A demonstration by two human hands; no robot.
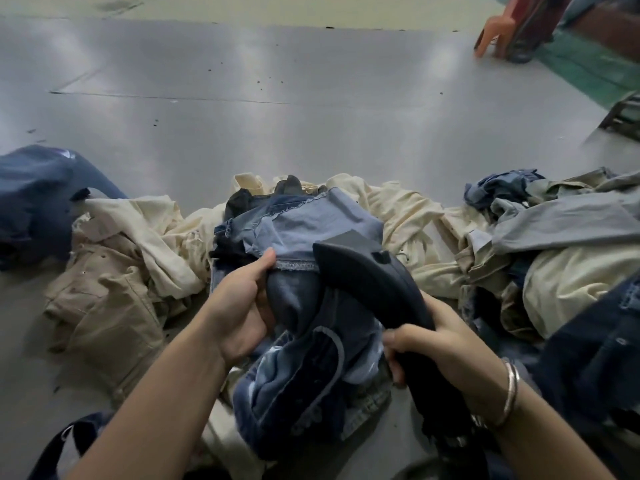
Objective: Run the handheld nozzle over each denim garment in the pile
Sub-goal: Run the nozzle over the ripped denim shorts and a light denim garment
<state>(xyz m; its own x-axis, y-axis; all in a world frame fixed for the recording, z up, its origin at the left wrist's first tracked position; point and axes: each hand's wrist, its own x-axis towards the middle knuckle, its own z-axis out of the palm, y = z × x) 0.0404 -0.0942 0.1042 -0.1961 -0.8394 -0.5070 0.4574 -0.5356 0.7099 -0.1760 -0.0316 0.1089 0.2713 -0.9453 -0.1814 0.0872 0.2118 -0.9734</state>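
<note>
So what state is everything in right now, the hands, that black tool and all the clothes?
Left hand: grips the blue denim garment, bunched and turned inside out.
Right hand: grips the black nozzle, its head against the denim.
Cream garments: crumpled in a heap on the grey floor.
Dark navy garment: lying crumpled, far left.

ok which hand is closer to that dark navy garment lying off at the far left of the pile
Left. The left hand grips the blue denim garment mid-pile, on the side of the navy garment; the right hand holds the nozzle farther right.
</note>
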